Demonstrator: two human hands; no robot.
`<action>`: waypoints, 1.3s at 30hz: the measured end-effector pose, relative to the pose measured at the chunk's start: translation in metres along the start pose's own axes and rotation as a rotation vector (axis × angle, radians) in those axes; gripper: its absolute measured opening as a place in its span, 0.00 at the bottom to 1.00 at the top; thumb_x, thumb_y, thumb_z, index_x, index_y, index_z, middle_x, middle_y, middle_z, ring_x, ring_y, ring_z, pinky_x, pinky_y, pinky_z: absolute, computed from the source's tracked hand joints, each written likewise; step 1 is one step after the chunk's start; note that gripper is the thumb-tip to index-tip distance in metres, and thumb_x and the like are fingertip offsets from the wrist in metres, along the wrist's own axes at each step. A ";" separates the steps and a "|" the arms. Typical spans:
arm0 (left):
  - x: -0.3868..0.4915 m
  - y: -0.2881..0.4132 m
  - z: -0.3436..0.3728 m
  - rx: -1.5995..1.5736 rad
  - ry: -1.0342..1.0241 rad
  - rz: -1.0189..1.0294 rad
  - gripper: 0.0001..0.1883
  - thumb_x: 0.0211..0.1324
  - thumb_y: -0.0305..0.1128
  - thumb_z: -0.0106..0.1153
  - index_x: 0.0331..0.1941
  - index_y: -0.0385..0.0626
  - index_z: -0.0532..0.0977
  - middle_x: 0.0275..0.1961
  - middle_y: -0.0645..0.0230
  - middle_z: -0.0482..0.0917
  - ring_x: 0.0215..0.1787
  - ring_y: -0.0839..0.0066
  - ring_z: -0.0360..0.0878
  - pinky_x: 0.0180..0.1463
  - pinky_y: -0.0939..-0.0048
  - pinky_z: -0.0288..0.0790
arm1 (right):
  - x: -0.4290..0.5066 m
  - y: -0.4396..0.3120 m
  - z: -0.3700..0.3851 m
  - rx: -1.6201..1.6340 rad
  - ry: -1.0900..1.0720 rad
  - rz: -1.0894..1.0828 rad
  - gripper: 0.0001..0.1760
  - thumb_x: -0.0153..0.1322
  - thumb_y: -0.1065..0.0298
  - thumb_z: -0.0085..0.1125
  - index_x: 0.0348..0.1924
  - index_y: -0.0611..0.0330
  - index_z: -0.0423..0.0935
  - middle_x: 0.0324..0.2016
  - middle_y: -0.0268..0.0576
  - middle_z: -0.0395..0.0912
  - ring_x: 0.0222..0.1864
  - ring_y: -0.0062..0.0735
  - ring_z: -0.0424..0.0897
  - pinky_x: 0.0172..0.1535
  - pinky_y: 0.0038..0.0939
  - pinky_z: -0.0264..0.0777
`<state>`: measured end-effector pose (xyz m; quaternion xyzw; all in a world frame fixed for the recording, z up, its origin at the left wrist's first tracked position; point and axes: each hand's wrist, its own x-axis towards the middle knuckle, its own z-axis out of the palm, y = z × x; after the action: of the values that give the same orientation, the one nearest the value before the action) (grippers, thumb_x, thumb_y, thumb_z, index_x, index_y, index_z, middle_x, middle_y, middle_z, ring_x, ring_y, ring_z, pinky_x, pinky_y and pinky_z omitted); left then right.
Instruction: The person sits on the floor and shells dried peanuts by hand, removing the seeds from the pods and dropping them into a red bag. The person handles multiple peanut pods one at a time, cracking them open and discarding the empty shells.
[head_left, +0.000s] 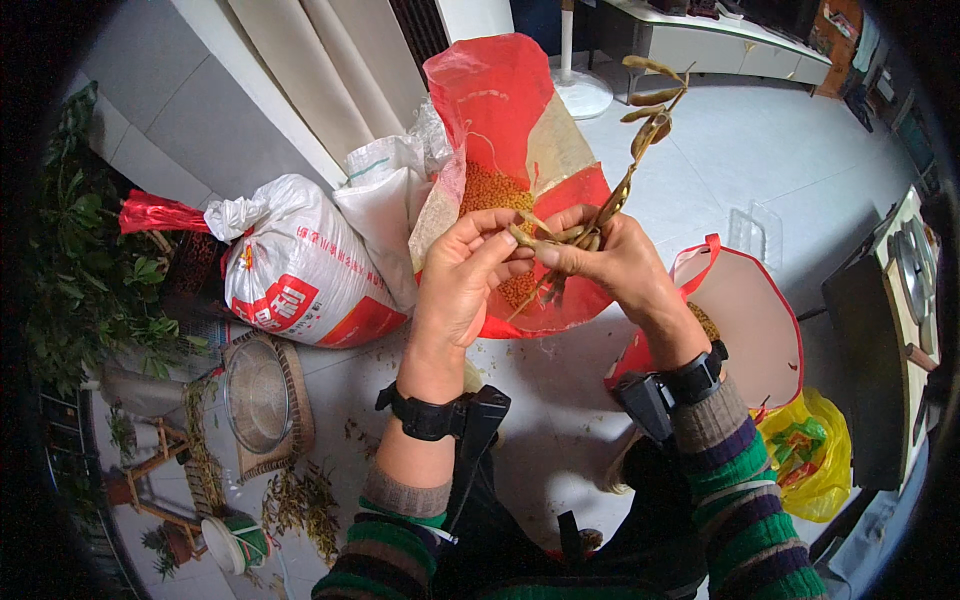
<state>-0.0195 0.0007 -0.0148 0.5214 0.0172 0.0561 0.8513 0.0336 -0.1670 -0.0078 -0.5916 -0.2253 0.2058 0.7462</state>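
My right hand (626, 259) holds a dried soybean stalk (626, 184) with several brown pods, its tip rising up and to the right. My left hand (469, 274) pinches a pod (523, 235) at the stalk's lower end, its fingertips close to my right thumb. Both hands are above an open red and tan woven sack (491, 90). Inside the sack lies a heap of yellow-orange soybeans (491, 191), partly hidden by my hands. Each of my wrists wears a black strap with a device.
A tied white woven sack (300, 262) stands left of the open one. To the right are a red-rimmed bag (765, 330) and a yellow plastic bag (825, 457). At lower left, a clear bowl (257, 397) rests on a woven basket, near dried stalks (300, 506) on the floor.
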 end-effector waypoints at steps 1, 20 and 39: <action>0.000 0.000 0.000 0.017 0.003 -0.001 0.10 0.58 0.23 0.51 0.44 0.38 0.71 0.39 0.64 0.79 0.37 0.77 0.79 0.40 0.78 0.76 | 0.001 0.000 0.002 -0.019 0.006 -0.011 0.12 0.65 0.70 0.63 0.36 0.68 0.75 0.26 0.35 0.78 0.27 0.17 0.75 0.31 0.20 0.70; 0.000 0.005 0.004 0.255 -0.024 0.040 0.12 0.55 0.21 0.54 0.44 0.38 0.71 0.36 0.67 0.78 0.34 0.82 0.78 0.35 0.84 0.73 | 0.005 0.006 -0.001 -0.038 0.093 0.011 0.10 0.66 0.68 0.62 0.34 0.66 0.74 0.23 0.33 0.76 0.24 0.15 0.73 0.28 0.19 0.68; 0.001 0.003 -0.001 0.354 0.006 0.114 0.10 0.51 0.19 0.53 0.37 0.43 0.70 0.33 0.70 0.77 0.31 0.85 0.75 0.31 0.86 0.69 | 0.000 -0.003 -0.006 -0.041 -0.061 0.030 0.13 0.65 0.72 0.62 0.41 0.66 0.72 0.30 0.35 0.77 0.33 0.19 0.75 0.38 0.22 0.70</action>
<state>-0.0184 0.0028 -0.0128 0.6631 -0.0001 0.1021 0.7415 0.0375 -0.1722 -0.0061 -0.6036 -0.2431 0.2303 0.7235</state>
